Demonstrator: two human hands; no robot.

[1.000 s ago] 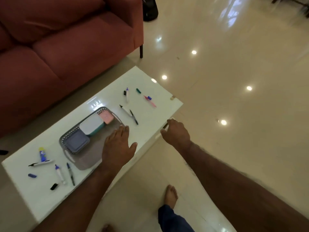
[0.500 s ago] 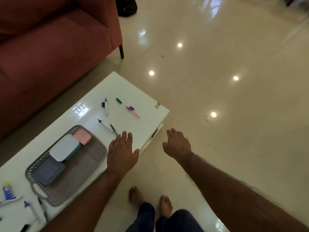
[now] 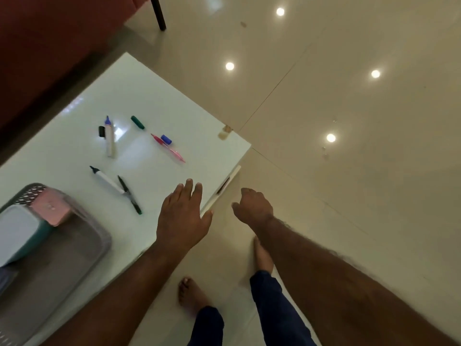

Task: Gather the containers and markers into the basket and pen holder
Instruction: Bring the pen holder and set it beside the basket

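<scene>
Hovering left hand (image 3: 183,216) flat over table (image 3: 159,101).

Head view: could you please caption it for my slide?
Both hands, left hand and right hand, empty above the white table strewn with markers.

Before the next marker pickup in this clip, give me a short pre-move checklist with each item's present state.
1. Left hand free, fingers straight over the table: ok.
2. Right hand holding nothing: ok, fingers loosely curled, beside the table edge.
3. Nearest markers reachable: ok, black marker and white marker lie just ahead of the left hand.
4. Caps on: not ok, green cap, blue cap and black cap lie loose.
5. Containers in basket: ok for those visible.
6. Pen holder located: cannot tell, not in view.
</scene>
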